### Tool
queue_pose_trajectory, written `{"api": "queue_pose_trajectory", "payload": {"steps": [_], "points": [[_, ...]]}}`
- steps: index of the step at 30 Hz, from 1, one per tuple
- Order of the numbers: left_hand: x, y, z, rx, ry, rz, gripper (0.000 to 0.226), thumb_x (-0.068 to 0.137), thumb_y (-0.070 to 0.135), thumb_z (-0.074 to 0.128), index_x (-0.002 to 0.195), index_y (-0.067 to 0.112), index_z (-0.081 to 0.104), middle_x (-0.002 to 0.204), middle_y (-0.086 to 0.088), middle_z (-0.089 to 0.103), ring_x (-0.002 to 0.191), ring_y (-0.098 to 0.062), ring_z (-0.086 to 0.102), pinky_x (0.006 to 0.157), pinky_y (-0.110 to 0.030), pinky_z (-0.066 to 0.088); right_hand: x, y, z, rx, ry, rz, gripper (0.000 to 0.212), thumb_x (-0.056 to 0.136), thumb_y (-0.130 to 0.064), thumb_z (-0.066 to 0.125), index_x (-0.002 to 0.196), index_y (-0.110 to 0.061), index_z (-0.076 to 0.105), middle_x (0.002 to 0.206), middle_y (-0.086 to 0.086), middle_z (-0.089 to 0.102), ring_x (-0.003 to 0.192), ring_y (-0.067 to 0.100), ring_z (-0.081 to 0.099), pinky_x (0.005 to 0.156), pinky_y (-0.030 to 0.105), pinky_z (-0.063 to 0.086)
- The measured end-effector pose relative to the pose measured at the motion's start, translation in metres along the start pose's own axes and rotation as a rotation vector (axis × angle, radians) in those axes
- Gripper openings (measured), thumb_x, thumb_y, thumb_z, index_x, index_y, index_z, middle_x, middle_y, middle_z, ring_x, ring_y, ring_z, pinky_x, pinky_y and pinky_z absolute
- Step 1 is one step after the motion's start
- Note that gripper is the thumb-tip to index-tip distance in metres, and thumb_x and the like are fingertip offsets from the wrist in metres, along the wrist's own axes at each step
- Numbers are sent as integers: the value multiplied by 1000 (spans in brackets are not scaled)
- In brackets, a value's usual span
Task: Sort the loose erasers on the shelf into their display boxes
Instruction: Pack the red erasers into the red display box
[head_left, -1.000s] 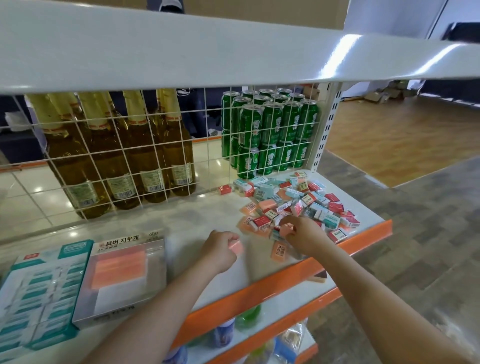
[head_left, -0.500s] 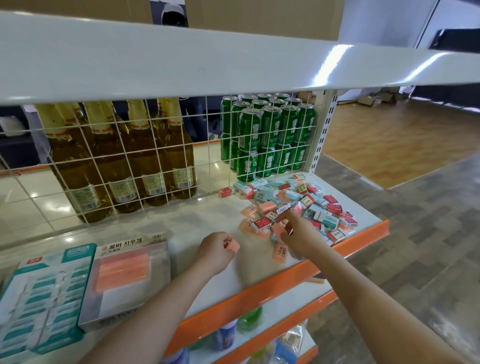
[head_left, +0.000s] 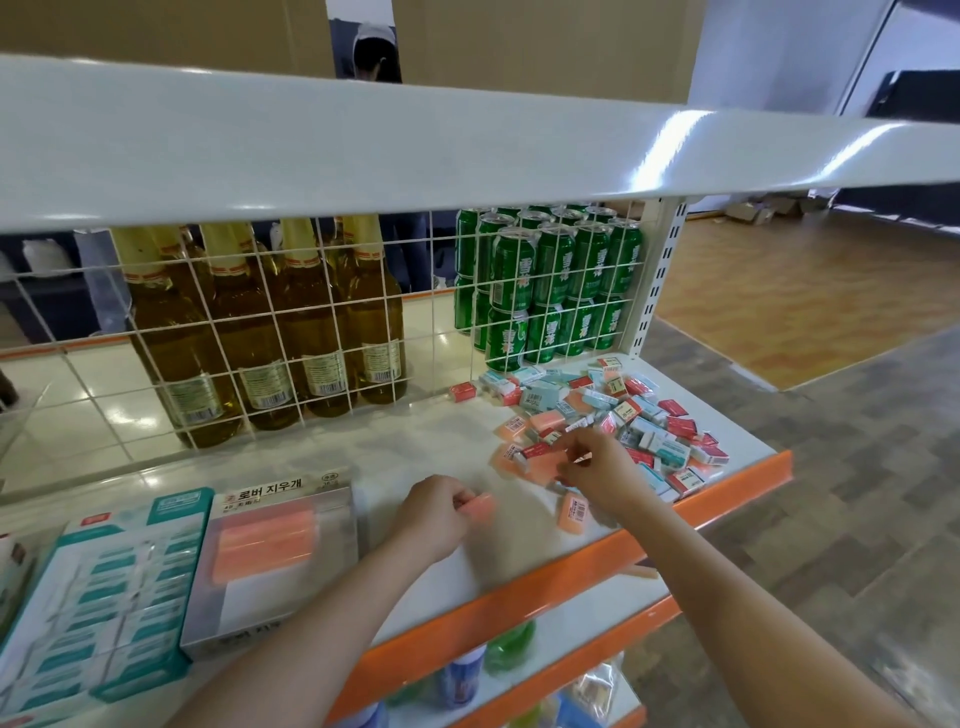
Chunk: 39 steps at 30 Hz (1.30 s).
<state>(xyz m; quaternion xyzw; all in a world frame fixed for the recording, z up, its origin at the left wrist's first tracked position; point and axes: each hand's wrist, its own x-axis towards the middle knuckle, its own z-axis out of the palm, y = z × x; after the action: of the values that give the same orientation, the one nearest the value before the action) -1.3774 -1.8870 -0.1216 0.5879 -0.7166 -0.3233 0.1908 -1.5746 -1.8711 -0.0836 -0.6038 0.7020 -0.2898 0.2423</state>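
Lower left of frame: teal display box (head_left: 98, 597) nearly full, orange display box (head_left: 275, 551) roughly half filled. Center: left hand (head_left: 434, 519) curled round an orange eraser (head_left: 480, 505). Just right, right hand (head_left: 597, 470) pinching into the eraser pile (head_left: 613, 415), contents unclear. Most sorting left.

We see a glossy white metal shelf (head_left: 291, 467) with an orange edge, a white-coated wire grid (head_left: 322, 332) — behind it glass bottles (head_left: 270, 332) and shiny metal cans (head_left: 550, 291) — and paper-sleeved erasers (head_left: 623, 415) beside a clear plastic display box (head_left: 275, 551).
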Motion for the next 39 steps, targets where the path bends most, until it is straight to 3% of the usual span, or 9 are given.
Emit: {"api": "queue_pose_trajectory", "payload": {"steps": [3, 6, 11, 18, 27, 30, 33, 37, 39], "points": [[1, 1, -4, -116, 68, 14, 22, 86, 32, 64, 85, 10, 68, 83, -3, 65, 77, -17, 56, 65, -22, 38, -1, -3, 2, 59, -31, -5, 22, 86, 3, 54, 98, -15, 62, 86, -7, 56, 77, 12, 55, 63, 19, 46], [3, 4, -10, -217, 113, 30, 15, 86, 10, 61, 98, 12, 71, 98, -2, 70, 86, -13, 60, 71, -19, 40, -2, -7, 5, 66, -74, -40, 27, 87, 2, 55, 107, -11, 67, 96, 0, 62, 88, 18, 58, 78, 29, 49], [-1, 2, -20, -360, 108, 7, 23, 84, -3, 57, 96, 13, 70, 91, 1, 65, 80, -12, 57, 65, -10, 42, -4, -16, 10, 64, -96, -97, 27, 87, 3, 54, 108, -7, 66, 93, 0, 61, 85, 13, 56, 75, 20, 43], [-9, 1, -25, -419, 155, -31, 25, 84, -4, 59, 104, 8, 68, 94, -2, 62, 87, -19, 59, 84, -26, 47, -6, -20, 19, 50, -66, -111, 28, 84, 6, 53, 102, -8, 69, 76, -6, 61, 77, 13, 57, 73, 22, 44], [-21, -15, -38, -372, 262, -52, 21, 82, 2, 65, 96, 17, 69, 94, 1, 66, 80, -10, 57, 64, -6, 40, -11, -35, 28, 76, -64, -134, 30, 82, 9, 49, 102, -4, 68, 77, 3, 62, 65, 5, 53, 52, 6, 38], [-27, -25, -47, -337, 341, -72, 22, 80, 2, 67, 84, 24, 67, 96, -3, 70, 76, -12, 58, 68, -13, 45, -12, -44, 40, 87, -77, -137, 24, 85, 4, 54, 102, -6, 68, 78, -3, 60, 77, 14, 57, 67, 15, 42], [-38, -36, -62, -262, 387, -75, 20, 82, -1, 62, 94, 12, 71, 92, 0, 66, 72, -7, 55, 58, -4, 40, -14, -57, 57, 98, -94, -129, 20, 87, -1, 56, 100, -10, 68, 84, -4, 60, 85, 17, 59, 75, 25, 45], [-56, -54, -90, -200, 435, -105, 19, 86, 8, 61, 100, 17, 71, 100, 4, 65, 90, -12, 57, 76, -20, 45, -18, -83, 77, 113, -90, -176, 19, 87, -3, 56, 101, -9, 68, 89, 0, 63, 85, 15, 58, 63, 13, 41], [-64, -66, -102, -173, 460, -140, 18, 87, 11, 63, 101, 19, 70, 106, 2, 65, 95, -13, 57, 82, -26, 45, -20, -97, 87, 102, -107, -200, 21, 86, -3, 56, 103, -9, 69, 92, 0, 64, 87, 13, 57, 70, 17, 42]]}}
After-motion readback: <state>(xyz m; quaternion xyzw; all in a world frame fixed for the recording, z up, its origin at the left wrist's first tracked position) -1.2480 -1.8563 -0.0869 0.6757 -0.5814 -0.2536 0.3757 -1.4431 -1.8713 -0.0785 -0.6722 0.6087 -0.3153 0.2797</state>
